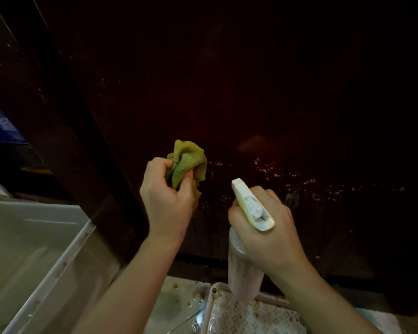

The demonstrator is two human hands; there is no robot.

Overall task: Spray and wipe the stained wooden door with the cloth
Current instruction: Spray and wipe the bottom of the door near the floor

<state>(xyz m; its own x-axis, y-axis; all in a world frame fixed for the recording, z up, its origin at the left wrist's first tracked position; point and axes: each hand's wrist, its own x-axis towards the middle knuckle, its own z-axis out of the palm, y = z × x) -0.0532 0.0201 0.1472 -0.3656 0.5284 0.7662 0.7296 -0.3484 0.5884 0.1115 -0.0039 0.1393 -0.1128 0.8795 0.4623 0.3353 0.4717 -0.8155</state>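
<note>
A dark wooden door (251, 92) fills the view ahead, with small pale and orange specks (299, 179) scattered across its lower right part and wet streaks below them. My left hand (167, 198) grips a bunched yellow-green cloth (188, 162) held close to the door, left of the specks. My right hand (268, 227) holds a white spray bottle (246, 256) by its neck, fingers curled round the trigger head (249, 203), whose nozzle points up at the door.
A white plastic bin (65, 251) stands at the lower left beside the door frame. Below the bottle lies a white perforated tray (239, 314) with brown stains. The floor (179, 302) between them is spattered. A blue object (3, 124) sits at the far left.
</note>
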